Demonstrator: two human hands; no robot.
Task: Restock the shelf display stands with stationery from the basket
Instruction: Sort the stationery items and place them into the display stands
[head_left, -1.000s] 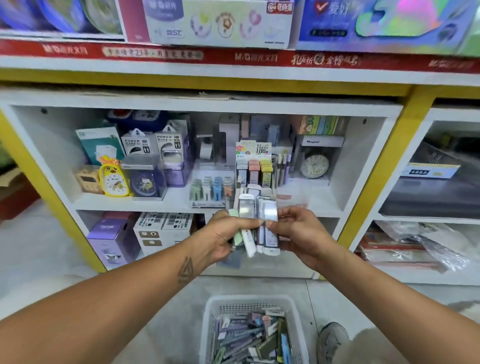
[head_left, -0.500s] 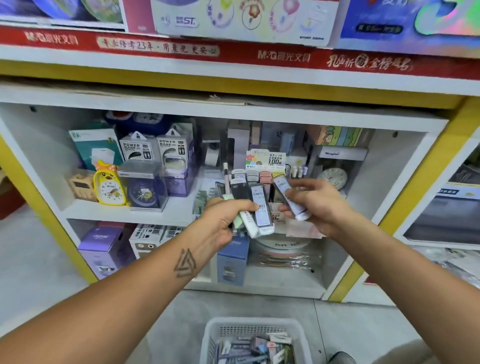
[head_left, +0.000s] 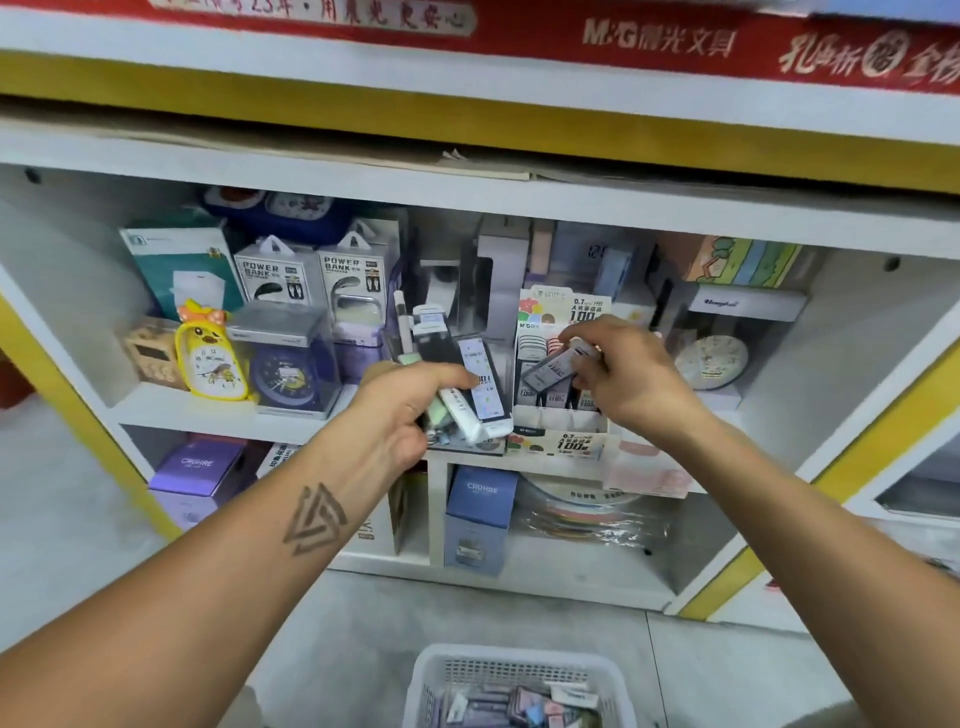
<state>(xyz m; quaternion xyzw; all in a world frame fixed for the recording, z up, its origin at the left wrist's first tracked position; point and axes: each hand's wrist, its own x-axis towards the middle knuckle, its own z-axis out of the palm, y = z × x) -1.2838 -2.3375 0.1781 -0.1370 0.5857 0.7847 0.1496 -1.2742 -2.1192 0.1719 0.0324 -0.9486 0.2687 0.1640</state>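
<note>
My left hand (head_left: 402, 410) grips a bundle of slim stationery packs (head_left: 470, 379), fanned upward in front of the middle shelf. My right hand (head_left: 621, 374) pinches a single dark pack (head_left: 550, 368) and holds it tilted over the cardboard display stand (head_left: 558, 441), which has rows of similar packs in its slots. The white basket (head_left: 514, 665) with more packs sits on the floor below, at the bottom edge of the view.
On the shelf left of the stand are power bank boxes (head_left: 311, 275), a yellow duck clock (head_left: 210, 353) and a blue clock in a clear box (head_left: 291, 364). A white clock (head_left: 714, 361) sits right of the stand. Purple and blue boxes (head_left: 480, 514) fill the lower shelf.
My right hand took one pack from the bundle and carried it right and forward to the display stand. My view moved closer to the shelf; the left hand keeps the rest of the bundle.
</note>
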